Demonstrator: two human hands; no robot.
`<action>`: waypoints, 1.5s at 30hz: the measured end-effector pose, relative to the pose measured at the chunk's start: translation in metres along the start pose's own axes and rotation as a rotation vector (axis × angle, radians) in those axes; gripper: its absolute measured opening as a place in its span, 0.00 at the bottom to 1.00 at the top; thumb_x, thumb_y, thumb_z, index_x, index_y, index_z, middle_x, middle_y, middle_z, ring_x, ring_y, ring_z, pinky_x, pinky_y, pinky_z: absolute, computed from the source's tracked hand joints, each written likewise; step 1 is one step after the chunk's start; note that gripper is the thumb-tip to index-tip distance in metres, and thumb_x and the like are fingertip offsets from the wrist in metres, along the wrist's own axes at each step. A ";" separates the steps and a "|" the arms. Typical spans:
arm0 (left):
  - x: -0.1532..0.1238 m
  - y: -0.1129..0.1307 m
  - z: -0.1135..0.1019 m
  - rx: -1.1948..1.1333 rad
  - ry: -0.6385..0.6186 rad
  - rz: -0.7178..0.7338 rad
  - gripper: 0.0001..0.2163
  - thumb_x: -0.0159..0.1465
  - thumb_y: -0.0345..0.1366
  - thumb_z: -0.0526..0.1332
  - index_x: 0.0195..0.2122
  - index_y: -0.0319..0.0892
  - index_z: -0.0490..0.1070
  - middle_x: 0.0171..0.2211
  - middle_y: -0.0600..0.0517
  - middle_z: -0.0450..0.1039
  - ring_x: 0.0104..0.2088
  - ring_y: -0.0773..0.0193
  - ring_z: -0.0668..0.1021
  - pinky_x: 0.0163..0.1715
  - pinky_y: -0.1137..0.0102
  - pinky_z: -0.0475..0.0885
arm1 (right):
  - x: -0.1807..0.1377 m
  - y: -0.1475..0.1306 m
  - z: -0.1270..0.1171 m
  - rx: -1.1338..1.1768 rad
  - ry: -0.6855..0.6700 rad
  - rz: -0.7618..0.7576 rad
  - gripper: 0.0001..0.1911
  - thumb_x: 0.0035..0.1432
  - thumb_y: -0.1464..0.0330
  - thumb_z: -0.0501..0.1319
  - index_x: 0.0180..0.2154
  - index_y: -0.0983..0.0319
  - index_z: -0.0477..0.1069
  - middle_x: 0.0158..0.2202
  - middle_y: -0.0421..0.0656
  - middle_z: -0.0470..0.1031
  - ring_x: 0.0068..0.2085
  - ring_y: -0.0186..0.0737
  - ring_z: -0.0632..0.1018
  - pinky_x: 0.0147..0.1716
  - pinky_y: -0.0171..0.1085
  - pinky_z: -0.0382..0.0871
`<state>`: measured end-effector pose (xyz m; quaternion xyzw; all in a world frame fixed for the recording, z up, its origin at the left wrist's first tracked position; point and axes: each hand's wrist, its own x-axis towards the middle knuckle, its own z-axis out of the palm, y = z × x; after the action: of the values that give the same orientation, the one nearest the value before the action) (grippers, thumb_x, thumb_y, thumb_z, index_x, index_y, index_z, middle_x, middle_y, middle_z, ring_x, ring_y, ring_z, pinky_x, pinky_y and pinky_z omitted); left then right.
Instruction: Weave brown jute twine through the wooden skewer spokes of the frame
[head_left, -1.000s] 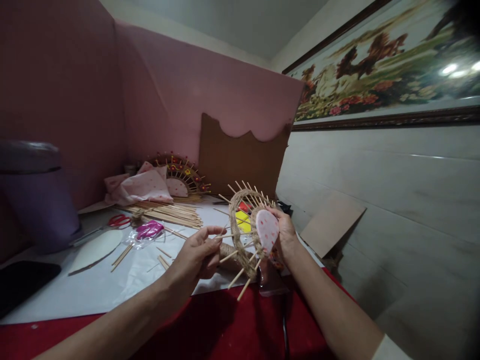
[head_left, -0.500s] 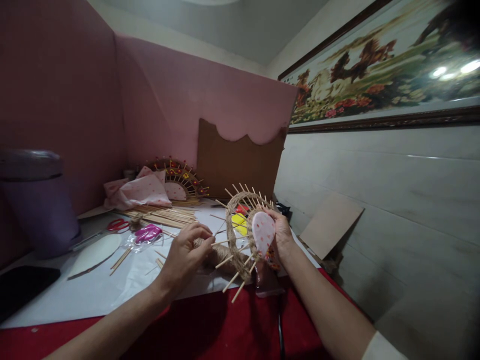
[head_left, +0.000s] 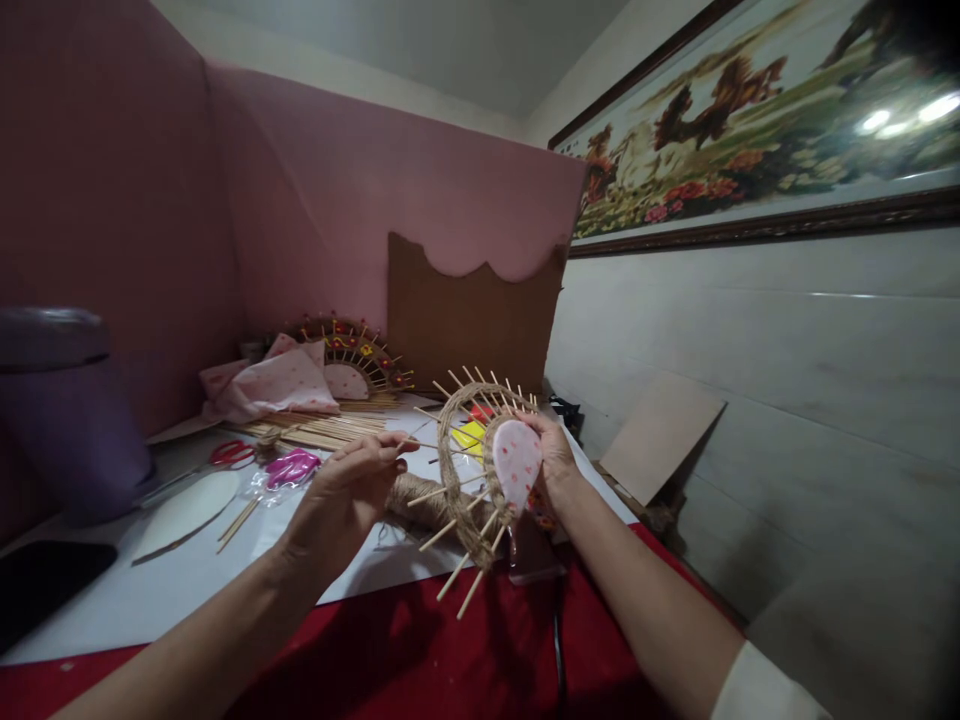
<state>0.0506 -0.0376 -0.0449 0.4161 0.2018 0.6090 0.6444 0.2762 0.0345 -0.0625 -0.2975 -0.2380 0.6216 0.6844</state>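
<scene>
My right hand (head_left: 556, 462) grips a fan-shaped craft piece (head_left: 480, 470): a pink dotted oval centre with wooden sticks radiating out and jute twine woven around them. It is held upright above the table. My left hand (head_left: 352, 492) is just left of it, fingers pinched on a thin strand of twine or a stick tip near the piece's left edge. A spool of jute twine (head_left: 416, 500) lies on the white sheet under the piece, between my hands.
A finished decorated fan (head_left: 352, 362), pink cloth (head_left: 274, 385), a pile of wooden sticks (head_left: 322, 432), red scissors (head_left: 229, 453), a pink packet (head_left: 292, 467) and a white oval cutout (head_left: 184, 503) lie on the white sheet. A purple bin (head_left: 64, 410) stands left. Cardboard (head_left: 660, 432) leans at right.
My left hand dropped to the twine spool half a second ago, then rose again and now pinches near the piece's left edge. The craft piece shifted slightly left in view.
</scene>
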 end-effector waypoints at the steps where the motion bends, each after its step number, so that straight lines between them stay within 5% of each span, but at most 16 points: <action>1: 0.000 0.001 0.000 -0.004 0.006 0.006 0.09 0.49 0.26 0.62 0.15 0.38 0.65 0.33 0.53 0.70 0.38 0.67 0.70 0.38 0.74 0.65 | 0.000 0.001 -0.001 -0.002 -0.001 0.003 0.04 0.45 0.75 0.58 0.26 0.65 0.71 0.18 0.40 0.75 0.19 0.36 0.74 0.21 0.34 0.70; 7: -0.003 0.004 0.003 0.147 0.040 0.079 0.10 0.48 0.23 0.61 0.13 0.38 0.64 0.35 0.53 0.70 0.34 0.70 0.69 0.33 0.77 0.65 | 0.002 0.003 -0.001 -0.002 0.001 0.024 0.02 0.46 0.75 0.59 0.25 0.65 0.71 0.17 0.40 0.74 0.18 0.36 0.74 0.21 0.34 0.70; 13: -0.001 0.004 0.000 0.038 -0.044 -0.003 0.08 0.49 0.24 0.60 0.15 0.37 0.66 0.29 0.51 0.73 0.27 0.70 0.71 0.29 0.75 0.67 | -0.001 0.001 0.003 0.006 0.012 0.045 0.06 0.46 0.78 0.55 0.26 0.66 0.71 0.17 0.40 0.74 0.18 0.34 0.74 0.21 0.33 0.70; 21: 0.004 -0.002 -0.004 0.020 0.139 -0.107 0.01 0.51 0.27 0.61 0.24 0.37 0.69 0.23 0.51 0.72 0.24 0.69 0.73 0.26 0.76 0.70 | -0.006 0.002 0.004 -0.015 -0.005 0.055 0.06 0.48 0.75 0.56 0.29 0.66 0.71 0.18 0.41 0.75 0.18 0.37 0.74 0.22 0.36 0.71; 27: 0.002 -0.009 0.000 0.248 -0.007 -0.191 0.09 0.49 0.29 0.65 0.32 0.37 0.72 0.21 0.54 0.70 0.19 0.73 0.69 0.19 0.79 0.63 | -0.010 0.006 0.004 -0.026 -0.056 0.046 0.07 0.46 0.74 0.58 0.31 0.66 0.72 0.20 0.41 0.76 0.19 0.37 0.75 0.22 0.36 0.71; 33: 0.003 -0.013 -0.001 0.404 -0.018 -0.196 0.05 0.48 0.32 0.66 0.23 0.36 0.72 0.16 0.56 0.64 0.15 0.76 0.62 0.15 0.78 0.54 | -0.011 0.011 0.005 -0.039 -0.064 0.072 0.06 0.46 0.75 0.59 0.31 0.66 0.72 0.21 0.41 0.76 0.20 0.36 0.75 0.22 0.34 0.71; 45: 0.001 -0.016 -0.006 0.408 -0.089 -0.125 0.04 0.50 0.30 0.64 0.26 0.39 0.69 0.23 0.53 0.72 0.22 0.69 0.73 0.24 0.74 0.67 | -0.010 0.009 0.008 -0.007 -0.027 0.098 0.06 0.47 0.77 0.56 0.29 0.66 0.71 0.21 0.40 0.76 0.20 0.33 0.75 0.23 0.31 0.71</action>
<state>0.0560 -0.0332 -0.0601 0.5511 0.3176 0.4954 0.5916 0.2631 0.0257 -0.0632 -0.3029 -0.2347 0.6575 0.6488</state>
